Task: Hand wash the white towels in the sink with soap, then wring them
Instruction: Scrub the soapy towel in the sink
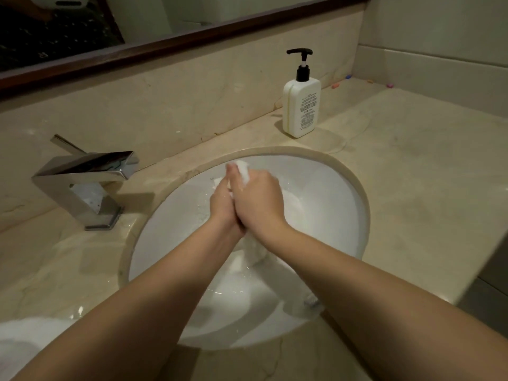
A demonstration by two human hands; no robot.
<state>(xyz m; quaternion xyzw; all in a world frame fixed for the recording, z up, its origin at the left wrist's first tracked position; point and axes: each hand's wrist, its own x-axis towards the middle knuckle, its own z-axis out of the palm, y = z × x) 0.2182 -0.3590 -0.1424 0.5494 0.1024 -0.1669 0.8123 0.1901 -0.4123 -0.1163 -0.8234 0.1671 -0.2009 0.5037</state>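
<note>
Over the middle of the sink (pixel 354 204), the left hand (pixel 224 203) and the right hand (pixel 259 200) are pressed together, fingers curled around a white towel (pixel 243 171). Most of the towel is hidden between the palms; one end shows at 12 o'clock, the rest hangs below the wrists into the basin. The bottle (pixel 301 105) at 1 o'clock has small print, too fine to read. The faucet (pixel 88 182) stands at 9 o'clock.

Both forearms are bare from the bottom edge of the view to the wrists, with no sleeves showing. The left hand (pixel 224 204) and right hand (pixel 259 200) wear no gloves, rings or watch.
</note>
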